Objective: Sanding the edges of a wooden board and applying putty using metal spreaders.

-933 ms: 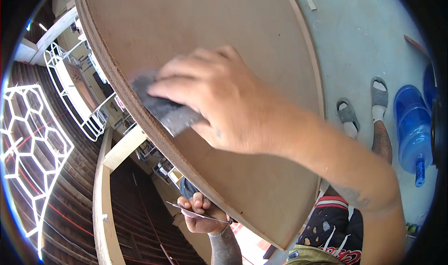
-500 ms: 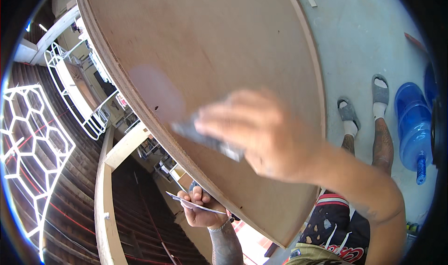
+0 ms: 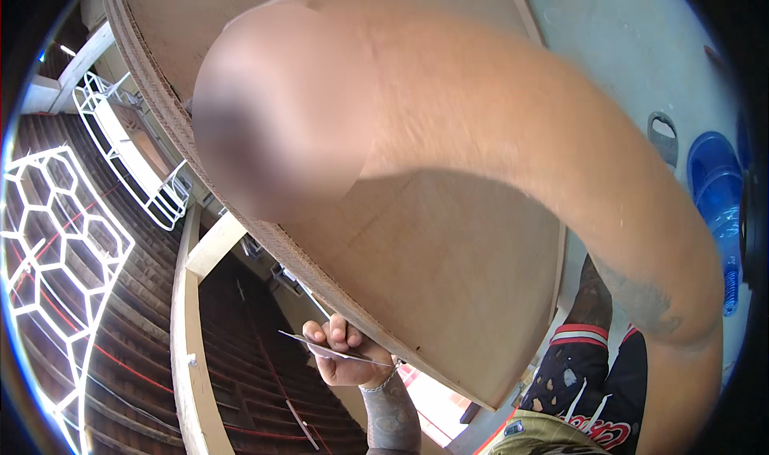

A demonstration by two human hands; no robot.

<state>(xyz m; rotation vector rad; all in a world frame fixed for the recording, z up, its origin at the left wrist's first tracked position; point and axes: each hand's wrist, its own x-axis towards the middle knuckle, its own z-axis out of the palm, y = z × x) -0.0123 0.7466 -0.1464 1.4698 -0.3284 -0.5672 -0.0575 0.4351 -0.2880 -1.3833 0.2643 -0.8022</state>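
Note:
A large brown wooden panel [image 3: 448,295] with a curved, layered edge spreads out before me. My right hand [image 3: 288,94] reaches across its far left part, close to the layered edge. That hand is badly blurred; a dark smear shows at its finger side, but the fingers and anything in them cannot be made out. Below the panel's left edge, my left hand [image 3: 346,372] is closed around a thin, flat, pale plate [image 3: 330,348], fingertips above it. My right forearm hides much of the panel's middle.
Blue plastic bottles [image 3: 715,184] stand on the grey floor [image 3: 609,46] at right, near a grey slipper [image 3: 662,138]. To the left are a pale beam [image 3: 189,335], a white metal frame [image 3: 132,146] and bright hexagonal lights [image 3: 68,243].
My right hand, holding a dark flat tool half a second ago, has swept away from me, up and left over the panel. My left hand keeps its hold on the plate, nearly still.

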